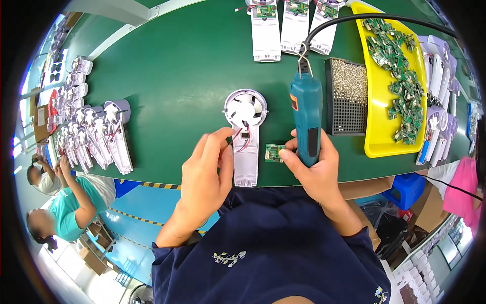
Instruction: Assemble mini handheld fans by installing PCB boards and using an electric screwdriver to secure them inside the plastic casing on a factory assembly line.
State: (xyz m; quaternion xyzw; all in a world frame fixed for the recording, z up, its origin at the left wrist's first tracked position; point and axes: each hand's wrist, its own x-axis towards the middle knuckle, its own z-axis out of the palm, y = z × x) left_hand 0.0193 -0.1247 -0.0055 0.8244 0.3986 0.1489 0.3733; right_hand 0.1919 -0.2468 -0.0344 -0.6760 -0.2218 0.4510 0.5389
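A white handheld fan housing (246,137) with a round fan head lies on the green table (177,76) near the front edge, with red and black wires at its neck. My left hand (207,169) pinches those wires at the housing's left side. My right hand (314,169) grips a teal electric screwdriver (306,119), its black cable running up and away. The right fingertips also touch a small green circuit board (274,152) lying just right of the housing.
A black tray of screws (347,96) stands right of the screwdriver, beside a yellow tray (377,137) of green circuit boards. Several white housings lie at the far edge (266,35), at left (98,134) and right (435,101). Other people sit at lower left (66,202).
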